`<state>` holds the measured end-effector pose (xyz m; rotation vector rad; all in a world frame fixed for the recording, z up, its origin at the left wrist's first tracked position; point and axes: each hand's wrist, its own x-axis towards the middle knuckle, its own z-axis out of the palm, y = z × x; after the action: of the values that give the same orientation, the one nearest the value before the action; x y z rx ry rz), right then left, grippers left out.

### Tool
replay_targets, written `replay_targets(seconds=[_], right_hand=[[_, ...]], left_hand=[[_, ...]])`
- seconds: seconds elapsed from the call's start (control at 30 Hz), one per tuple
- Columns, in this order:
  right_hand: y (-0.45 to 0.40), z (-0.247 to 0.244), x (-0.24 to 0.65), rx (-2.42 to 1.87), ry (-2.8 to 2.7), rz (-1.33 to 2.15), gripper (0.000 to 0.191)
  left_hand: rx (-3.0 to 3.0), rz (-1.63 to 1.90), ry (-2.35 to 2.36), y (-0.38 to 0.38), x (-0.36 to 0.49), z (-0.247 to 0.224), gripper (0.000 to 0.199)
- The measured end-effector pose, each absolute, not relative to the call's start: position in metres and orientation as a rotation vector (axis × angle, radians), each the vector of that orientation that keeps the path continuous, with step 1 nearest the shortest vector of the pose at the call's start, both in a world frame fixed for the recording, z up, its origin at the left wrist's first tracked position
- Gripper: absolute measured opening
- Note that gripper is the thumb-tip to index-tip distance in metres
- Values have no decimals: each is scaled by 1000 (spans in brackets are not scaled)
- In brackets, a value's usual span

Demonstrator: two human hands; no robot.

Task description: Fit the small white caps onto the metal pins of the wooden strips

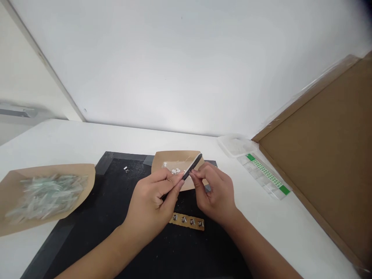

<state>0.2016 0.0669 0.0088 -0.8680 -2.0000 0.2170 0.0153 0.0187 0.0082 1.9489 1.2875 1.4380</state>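
My left hand (155,197) grips a slim black strip with a pale edge (193,166), which slants up to the right. Close against the strip's right side, my right hand (213,190) is closed in a pinch; whatever its fingertips hold is too small to name. Behind both hands, a brown paper tray (178,155) holds several small white pieces (175,171). Below the hands, a tan strip bearing small metal parts (188,221) lies on the black mat (139,254), its left end hidden by my left hand.
At left stands a brown paper tray (90,176) full of clear slivers. A white piece (125,168) lies on the mat. To the right are a clear plastic container (236,145), a green-labelled clear case (269,176) and a large cardboard box (322,155).
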Motion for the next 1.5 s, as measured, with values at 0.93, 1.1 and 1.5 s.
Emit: replay_targets(seconds=[0.93,1.1,1.5], right_hand=[[68,14,200,-878,-2064,77,31],[67,14,200,-876,-2088,127,33],[67,9,200,-813,-2007,150,27]], left_hand=[[1889,1441,1291,19,14,11,25],[1925,1457,1306,20,15,10,28],[1882,1458,1304,20,16,11,23]])
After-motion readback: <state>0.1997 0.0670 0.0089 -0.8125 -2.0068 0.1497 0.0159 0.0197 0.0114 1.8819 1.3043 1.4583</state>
